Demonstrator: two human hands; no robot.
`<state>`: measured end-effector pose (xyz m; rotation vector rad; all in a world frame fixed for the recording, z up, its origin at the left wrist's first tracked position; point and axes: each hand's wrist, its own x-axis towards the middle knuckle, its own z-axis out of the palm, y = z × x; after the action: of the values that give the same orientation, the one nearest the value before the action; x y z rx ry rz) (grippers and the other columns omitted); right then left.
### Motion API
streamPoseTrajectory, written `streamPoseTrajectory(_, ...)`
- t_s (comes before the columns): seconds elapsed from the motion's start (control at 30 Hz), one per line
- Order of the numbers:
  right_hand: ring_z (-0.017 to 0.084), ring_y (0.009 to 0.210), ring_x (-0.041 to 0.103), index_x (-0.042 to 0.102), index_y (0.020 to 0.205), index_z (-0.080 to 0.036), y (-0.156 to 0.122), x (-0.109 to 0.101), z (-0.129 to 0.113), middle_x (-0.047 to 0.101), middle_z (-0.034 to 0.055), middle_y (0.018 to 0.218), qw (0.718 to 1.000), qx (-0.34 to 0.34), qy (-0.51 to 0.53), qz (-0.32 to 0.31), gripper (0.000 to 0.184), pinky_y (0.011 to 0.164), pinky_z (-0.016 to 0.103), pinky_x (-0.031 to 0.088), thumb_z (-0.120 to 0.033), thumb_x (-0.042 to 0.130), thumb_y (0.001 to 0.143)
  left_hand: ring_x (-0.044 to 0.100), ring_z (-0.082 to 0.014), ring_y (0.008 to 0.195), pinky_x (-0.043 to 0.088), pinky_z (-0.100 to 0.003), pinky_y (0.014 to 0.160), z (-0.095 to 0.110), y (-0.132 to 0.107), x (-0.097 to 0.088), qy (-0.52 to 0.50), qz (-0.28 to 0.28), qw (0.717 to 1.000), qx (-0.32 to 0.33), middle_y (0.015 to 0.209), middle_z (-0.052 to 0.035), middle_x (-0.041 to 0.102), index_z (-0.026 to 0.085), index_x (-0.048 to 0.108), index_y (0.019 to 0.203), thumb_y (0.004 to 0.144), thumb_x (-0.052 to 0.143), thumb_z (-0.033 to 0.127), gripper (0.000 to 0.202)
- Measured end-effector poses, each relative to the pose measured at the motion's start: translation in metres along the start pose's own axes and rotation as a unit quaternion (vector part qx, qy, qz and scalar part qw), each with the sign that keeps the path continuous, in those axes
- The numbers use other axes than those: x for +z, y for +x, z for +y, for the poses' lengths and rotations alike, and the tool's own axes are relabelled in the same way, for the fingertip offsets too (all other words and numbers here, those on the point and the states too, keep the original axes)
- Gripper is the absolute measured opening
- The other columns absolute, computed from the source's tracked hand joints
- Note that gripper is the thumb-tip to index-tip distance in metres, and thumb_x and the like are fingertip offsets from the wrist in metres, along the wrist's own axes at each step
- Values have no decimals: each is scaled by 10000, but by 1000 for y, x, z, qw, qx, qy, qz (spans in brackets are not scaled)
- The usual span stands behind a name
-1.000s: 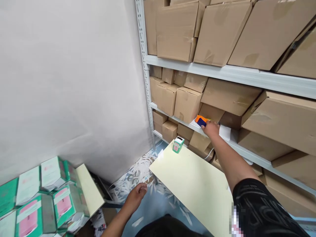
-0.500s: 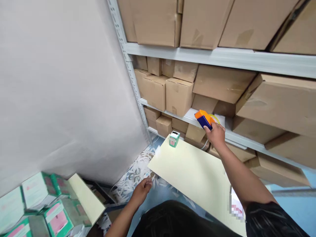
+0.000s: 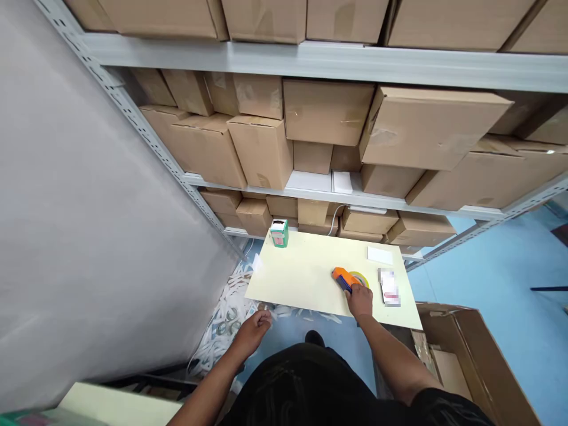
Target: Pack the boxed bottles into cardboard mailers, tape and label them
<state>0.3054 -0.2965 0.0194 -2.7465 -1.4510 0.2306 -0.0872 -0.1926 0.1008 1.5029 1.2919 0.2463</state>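
Observation:
My right hand [image 3: 360, 300] grips an orange and blue tape dispenser [image 3: 342, 279], which carries a yellow-rimmed tape roll, over the right half of the cream tabletop [image 3: 302, 269]. My left hand [image 3: 254, 331] hangs off the table's front left edge with its fingers curled in; whether anything small is inside them is hidden. A small green and white box [image 3: 279, 234] stands at the back left of the tabletop. To the right of the dispenser lie a white card [image 3: 380, 255] and a partly blurred item [image 3: 389, 287].
Metal shelving [image 3: 284, 59] full of cardboard boxes [image 3: 261, 151] rises behind the table. Paper strips [image 3: 233, 302] and tape rings litter the floor at left. An open carton [image 3: 470, 349] stands at right. A grey wall [image 3: 80, 236] bounds the left side.
My view has swung to the right. My right hand has brought the tape dispenser down from in front of the shelf to the tabletop. The left hand stays curled near the table's edge.

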Motion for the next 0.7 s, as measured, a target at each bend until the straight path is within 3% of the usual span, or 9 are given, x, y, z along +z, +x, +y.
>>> streamPoseTrajectory(0.23, 355, 1206, 585, 655, 1255, -73, 1, 23, 20, 689, 230, 1229, 999, 6, 3, -34, 396, 1070, 460, 340, -320, 526, 973, 709, -269, 1025, 519, -352, 947, -2, -3, 24, 17, -2, 1000, 5, 1029, -81, 766, 203, 690, 1017, 764, 612, 455, 365)
streamPoseTrajectory(0.37, 391, 1244, 550, 625, 1304, -90, 4, 10, 27, 650, 228, 1315, 1000, -5, 10, 7, 493, 1092, 551, 326, -425, 530, 955, 705, -277, 1029, 516, -366, 954, -6, -9, 33, -1, 40, 999, -5, 1029, -92, 764, 197, 682, 1017, 783, 608, 447, 350)
streamPoseTrajectory(0.47, 369, 1153, 601, 640, 1268, -104, 13, -5, 26, 672, 213, 1233, 994, -88, 54, 35, 488, 1016, 501, 414, -452, 498, 956, 701, -277, 1013, 518, -372, 935, -4, -19, 41, -20, 92, 995, -15, 1014, -80, 767, 204, 681, 1009, 801, 605, 437, 321)
streamPoseTrajectory(0.57, 333, 1145, 629, 658, 1233, -141, 31, -16, 5, 687, 176, 1201, 966, -212, 146, 0, 467, 998, 444, 461, -472, 497, 946, 698, -260, 982, 521, -355, 898, 2, -33, 49, -36, 157, 986, -30, 1000, -58, 762, 213, 683, 993, 817, 590, 399, 272)
streamPoseTrajectory(0.7, 285, 1086, 682, 658, 1233, -177, 54, -32, -66, 718, 133, 1165, 916, -291, 249, -117, 522, 933, 392, 516, -560, 494, 920, 698, -235, 967, 520, -333, 899, 3, -62, 56, -84, 258, 962, -44, 1001, -55, 757, 208, 690, 989, 829, 588, 350, 237)
